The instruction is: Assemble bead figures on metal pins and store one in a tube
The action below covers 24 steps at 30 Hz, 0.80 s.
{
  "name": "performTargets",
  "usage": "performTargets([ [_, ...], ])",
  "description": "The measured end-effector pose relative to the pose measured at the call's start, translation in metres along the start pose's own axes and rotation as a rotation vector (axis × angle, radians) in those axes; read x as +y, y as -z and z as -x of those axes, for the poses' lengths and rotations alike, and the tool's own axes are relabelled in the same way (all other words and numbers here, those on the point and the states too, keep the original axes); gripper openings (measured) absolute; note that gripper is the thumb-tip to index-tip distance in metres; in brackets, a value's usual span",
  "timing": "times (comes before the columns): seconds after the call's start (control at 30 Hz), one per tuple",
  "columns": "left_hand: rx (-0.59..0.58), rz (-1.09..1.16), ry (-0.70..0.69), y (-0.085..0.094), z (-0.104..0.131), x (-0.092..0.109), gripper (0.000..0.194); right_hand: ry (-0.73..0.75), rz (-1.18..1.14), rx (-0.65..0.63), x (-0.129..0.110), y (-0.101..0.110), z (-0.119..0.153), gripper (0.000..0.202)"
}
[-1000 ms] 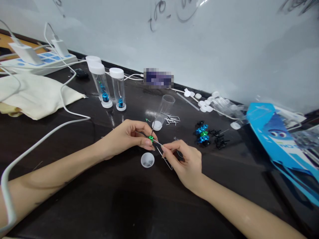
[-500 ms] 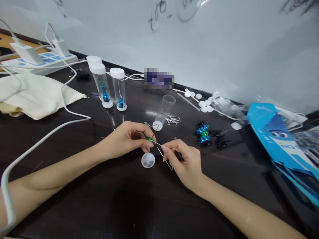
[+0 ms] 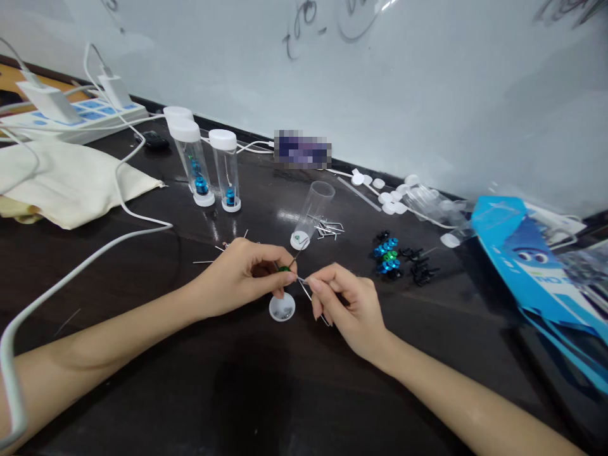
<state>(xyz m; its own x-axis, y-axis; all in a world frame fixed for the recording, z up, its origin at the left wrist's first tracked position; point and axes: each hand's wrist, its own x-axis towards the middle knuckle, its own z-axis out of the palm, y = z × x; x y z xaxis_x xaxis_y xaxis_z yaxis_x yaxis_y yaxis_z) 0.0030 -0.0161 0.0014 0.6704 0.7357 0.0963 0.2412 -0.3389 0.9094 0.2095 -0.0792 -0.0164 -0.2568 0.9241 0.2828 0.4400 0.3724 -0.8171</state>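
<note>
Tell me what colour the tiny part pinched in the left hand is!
The tiny part is green, seen best in the head view.

Small green part, partly hidden

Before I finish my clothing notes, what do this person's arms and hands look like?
The left forearm and right forearm are bare, with no sleeves showing. The left hand and right hand wear no gloves; no watch, bracelet or ring is visible.
</note>
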Motion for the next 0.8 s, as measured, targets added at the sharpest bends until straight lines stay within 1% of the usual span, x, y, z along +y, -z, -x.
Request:
performTargets([
  [0.1,0.016,0.063,-0.005,0.001,-0.001,-0.001,0.014,0.068,0.070,0.051,0.002,-0.001,0.000,0.007],
  [0.23,0.038,0.158,-0.002,0.006,-0.004,-0.001,0.013,0.324,0.384,0.198,0.004,0.002,-0.003,0.019],
  [0.3,0.034,0.180,0.008,0.007,-0.004,-0.001,0.011,0.402,0.505,0.255,0.004,0.005,-0.004,0.018],
  [0.4,0.022,0.189,0.014,0.007,-0.004,0.000,0.010,0.465,0.581,0.259,0.006,0.008,-0.004,0.017],
  [0.5,0.021,0.192,0.020,0.006,-0.003,0.000,0.010,0.534,0.584,0.238,0.010,0.010,-0.003,0.020],
  [0.57,0.028,0.190,0.019,0.005,-0.002,-0.001,0.010,0.557,0.554,0.225,0.011,0.009,-0.002,0.023],
  [0.7,0.045,0.179,0.004,0.004,-0.002,-0.002,0.011,0.521,0.520,0.187,0.009,0.008,-0.002,0.021],
  [0.8,0.055,0.170,-0.011,0.004,-0.002,-0.002,0.009,0.488,0.524,0.194,0.006,0.007,-0.002,0.018],
])
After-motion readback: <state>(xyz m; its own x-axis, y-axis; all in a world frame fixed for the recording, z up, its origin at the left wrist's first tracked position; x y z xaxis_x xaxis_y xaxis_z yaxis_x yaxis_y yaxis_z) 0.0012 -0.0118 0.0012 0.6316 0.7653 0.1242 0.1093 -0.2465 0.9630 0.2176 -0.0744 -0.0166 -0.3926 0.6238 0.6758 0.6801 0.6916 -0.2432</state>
